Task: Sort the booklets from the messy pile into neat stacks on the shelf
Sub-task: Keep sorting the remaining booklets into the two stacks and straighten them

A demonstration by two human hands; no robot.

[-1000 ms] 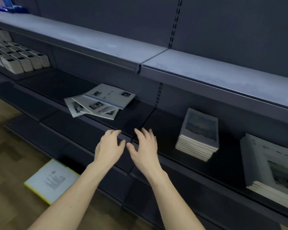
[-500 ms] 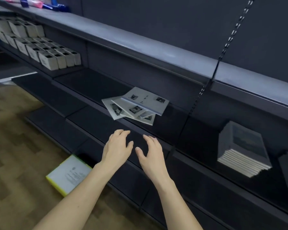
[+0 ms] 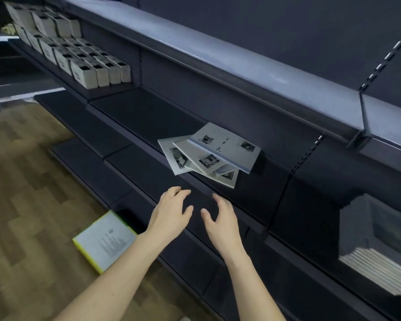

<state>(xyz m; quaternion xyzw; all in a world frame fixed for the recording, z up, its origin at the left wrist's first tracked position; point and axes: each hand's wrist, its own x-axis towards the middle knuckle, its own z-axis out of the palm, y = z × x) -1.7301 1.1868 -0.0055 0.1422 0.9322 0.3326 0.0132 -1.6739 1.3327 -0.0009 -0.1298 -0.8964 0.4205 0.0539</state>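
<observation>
1. The messy pile of booklets [image 3: 208,156] lies on the dark middle shelf [image 3: 148,117], fanned out, with several covers overlapping at different angles and one corner reaching the shelf's near edge.
2. The top booklet [image 3: 227,147] of that pile is pale grey with small dark pictures and a line of lettering too small to read fully.
3. The left hand [image 3: 171,212] hovers just near of the pile, palm down, fingers relaxed and slightly spread, grasping nothing.
4. The right hand [image 3: 220,216] hovers beside it to the right, fingers loosely extended and thumb out, also grasping nothing.
5. The two hands are near each other but apart, and neither touches the booklets.
6. A neat stack of booklets [image 3: 377,249] sits on the same shelf level at the far right, blurred, its pale page edges facing the viewer.
7. Rows of small pale boxes [image 3: 83,63] stand on the shelf at the far left.
8. A white sheet with a yellow edge [image 3: 104,239] lies on the wooden floor [image 3: 33,205] to the left of the forearms, just beside the lowest shelf.
9. A lighter grey upper shelf [image 3: 218,56] runs above the pile.
</observation>
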